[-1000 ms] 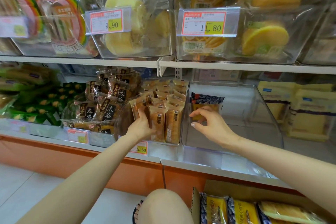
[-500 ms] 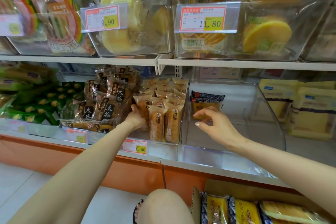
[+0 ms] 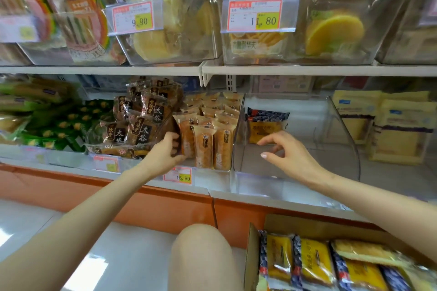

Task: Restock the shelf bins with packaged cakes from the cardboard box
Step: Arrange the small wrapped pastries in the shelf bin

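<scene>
A cardboard box (image 3: pixel 254 257) at the bottom right holds several yellow cakes in blue-edged packs (image 3: pixel 309 260). On the lower shelf a clear bin (image 3: pixel 340 139) holds one such pack (image 3: pixel 266 125), standing at its back left. My right hand (image 3: pixel 292 152) hovers in front of that pack, fingers loosely spread, holding nothing. The bin to the left (image 3: pixel 233 149) is full of orange cake packs (image 3: pixel 204 146). My left hand (image 3: pixel 165 152) grips that bin's left front wall, thumb on top beside the leftmost pack.
Brown-labelled packs (image 3: pixel 142 125) and green packs (image 3: pixel 59 130) fill the bins further left, pale yellow bags (image 3: pixel 397 130) stand on the right. The upper shelf (image 3: pixel 212 69) carries clear bins of round cakes with price tags. My knee (image 3: pixel 203 255) is beside the box.
My left hand slid left from the front orange packs to the bin's left wall. My right hand drew back and down a little from the blue-edged pack, still holding nothing.
</scene>
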`<state>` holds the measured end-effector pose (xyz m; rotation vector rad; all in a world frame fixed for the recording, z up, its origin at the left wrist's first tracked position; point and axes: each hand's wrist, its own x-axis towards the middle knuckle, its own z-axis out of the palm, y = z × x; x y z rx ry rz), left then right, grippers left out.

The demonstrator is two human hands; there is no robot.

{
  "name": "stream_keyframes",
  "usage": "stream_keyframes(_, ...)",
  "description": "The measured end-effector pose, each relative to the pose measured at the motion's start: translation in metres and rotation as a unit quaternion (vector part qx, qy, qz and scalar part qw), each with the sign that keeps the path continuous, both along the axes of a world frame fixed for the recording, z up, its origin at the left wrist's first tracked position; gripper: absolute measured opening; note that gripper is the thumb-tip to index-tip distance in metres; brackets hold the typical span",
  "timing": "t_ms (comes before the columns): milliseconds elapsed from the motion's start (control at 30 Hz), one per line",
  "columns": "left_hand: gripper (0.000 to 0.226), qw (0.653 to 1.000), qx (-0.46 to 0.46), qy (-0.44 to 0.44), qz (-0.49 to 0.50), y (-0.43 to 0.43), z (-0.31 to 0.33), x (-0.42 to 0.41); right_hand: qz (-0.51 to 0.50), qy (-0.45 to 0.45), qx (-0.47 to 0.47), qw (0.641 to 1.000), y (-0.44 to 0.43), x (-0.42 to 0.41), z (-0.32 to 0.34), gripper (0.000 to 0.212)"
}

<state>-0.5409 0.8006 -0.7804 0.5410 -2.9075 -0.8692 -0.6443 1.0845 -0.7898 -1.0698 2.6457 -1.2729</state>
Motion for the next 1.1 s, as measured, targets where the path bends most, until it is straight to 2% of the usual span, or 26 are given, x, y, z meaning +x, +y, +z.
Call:
stream_keyframes(100,0.043,0.993,-0.057,0.088,-0.051,0.024,0.015,0.030,0.029,0.019,0.001,0.999,0.026,0.024,0.004,0.021)
stream_keyframes(167,0.030,0.986,-0.054,0.129,-0.086,0.052,0.024,0.044,0.051,0.018,0.020,0.998,0.048,0.040,0.002,0.020)
stream_keyframes(267,0.021,0.979,-0.027,0.112,-0.169,0.106,0.023,0.053,0.102,-0.018,0.111,0.988,0.084,0.058,-0.013,0.019)
stream_keyframes(400,0.029,0.954,0.006,-0.010,-0.298,0.182,-0.018,0.042,0.130,-0.055,0.229,0.963,0.126,0.072,-0.054,0.022)
stream_keyframes(500,0.035,0.929,-0.044,-0.131,-0.345,0.225,-0.076,0.042,0.130,-0.070,0.313,0.938,0.151,0.081,-0.092,0.025)
stream_keyframes(567,0.047,0.898,-0.088,-0.244,-0.355,0.241,-0.119,0.054,0.130,-0.084,0.364,0.918,0.164,0.085,-0.116,0.023)
stream_keyframes(633,0.065,0.853,-0.127,-0.341,-0.374,0.248,-0.151,0.072,0.130,-0.103,0.402,0.901,0.173,0.088,-0.130,0.022)
stream_keyframes(700,0.074,0.825,-0.163,-0.367,-0.397,0.251,-0.170,0.083,0.142,-0.117,0.422,0.887,0.178,0.091,-0.136,0.024)
stream_keyframes(933,0.068,0.831,-0.187,-0.352,-0.389,0.255,-0.161,0.078,0.182,-0.192,0.444,0.856,0.189,0.108,-0.144,0.029)
stream_keyframes(1100,0.069,0.875,-0.155,-0.327,-0.323,0.239,-0.141,0.060,0.215,-0.279,0.428,0.832,0.195,0.131,-0.163,0.038)
